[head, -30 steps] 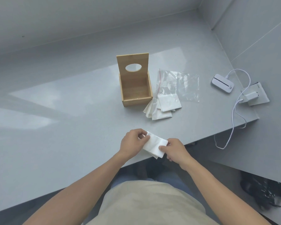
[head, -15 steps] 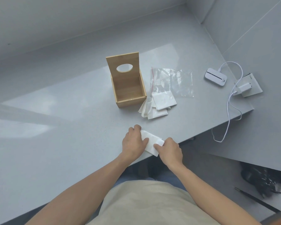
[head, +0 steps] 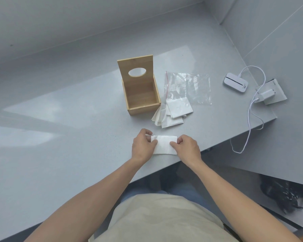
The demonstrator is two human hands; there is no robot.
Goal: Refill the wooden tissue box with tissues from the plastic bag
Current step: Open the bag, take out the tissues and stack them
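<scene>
At the lower centre of the frame, the left hand [head: 142, 147] and right hand [head: 187, 148] each pinch an end of a folded tissue [head: 164, 145] lying on the grey counter [head: 59, 137]. Above, mid-frame, the wooden box [head: 140, 89] stands open and empty, with loose tissues [head: 173, 113] and the plastic bag [head: 189, 88] just right of it.

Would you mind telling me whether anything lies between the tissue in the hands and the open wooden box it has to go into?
Nothing visible blocks it. The folded tissue, held by the left hand and right hand, sits nearer than the wooden box, with bare counter between. The loose tissue pile lies right of that path, and the lid stands open.
</scene>
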